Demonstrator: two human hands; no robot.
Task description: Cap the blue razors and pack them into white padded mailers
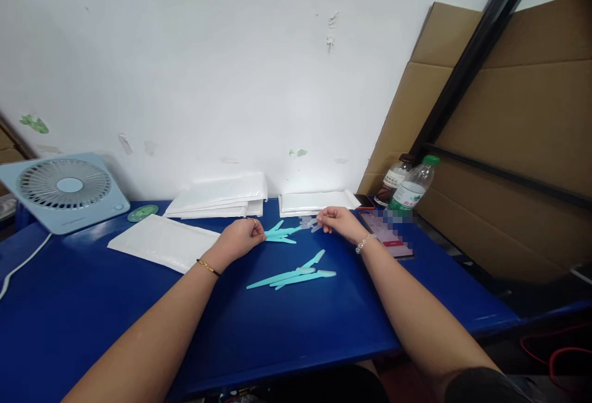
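My left hand (245, 235) has its fingers pinched at the left ends of a small pile of turquoise eyebrow razors (281, 234). It is too small to tell whether a razor is between them. To the right, my right hand (333, 220) has its fingers closed beside several small translucent caps (308, 222); what its fingertips hold, if anything, cannot be made out. Nearer the front edge lies a second group of turquoise razors (300, 275) with pale heads pointing right, touched by neither hand.
White packets (217, 196) and more packets (317, 201) lie by the wall, another packet (164, 241) at left. A blue fan (69, 190) stands far left. Bottles (411, 190) and a tablet-like screen (388, 236) are at right on the blue table (296, 335).
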